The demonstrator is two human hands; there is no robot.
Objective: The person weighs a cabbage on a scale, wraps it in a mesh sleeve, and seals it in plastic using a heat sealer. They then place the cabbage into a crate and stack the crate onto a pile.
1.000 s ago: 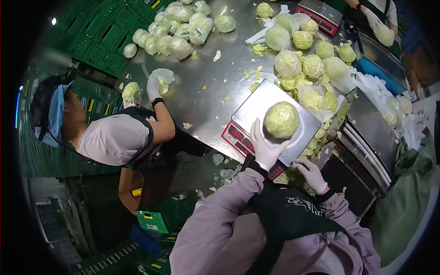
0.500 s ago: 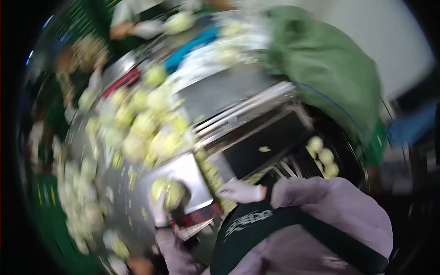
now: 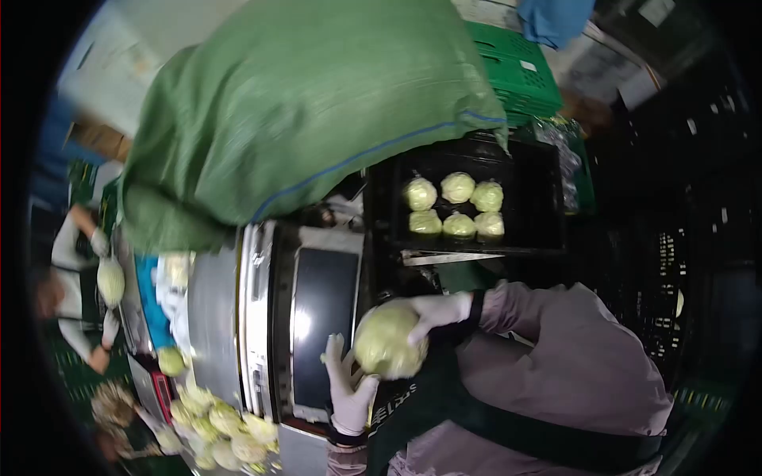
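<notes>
A pale green cabbage [image 3: 390,341] with a shiny, film-like surface is held in front of my apron. My right hand [image 3: 438,312], in a white glove, grips it from the right side, thumb over the top. At its lower left, my gloved left hand [image 3: 349,390] has its fingers spread, with the fingertips close to the cabbage's edge. Just beyond the left hand lies the dark flat plate [image 3: 324,317] of a wrapping machine, and a metal bar [image 3: 255,317] runs along its far side.
A black crate [image 3: 530,202] holding several wrapped cabbages [image 3: 459,227] stands ahead to the right. A big green sack [image 3: 317,111] bulges over the far side. Loose cabbages [image 3: 226,432] are heaped at lower left. Two people work at the left; one person's hands hold a cabbage [image 3: 111,282].
My view has swung right, bringing the crate closer into sight. My left hand had a cabbage over the scale; now a cabbage is in my right hand and my left hand's fingers are spread.
</notes>
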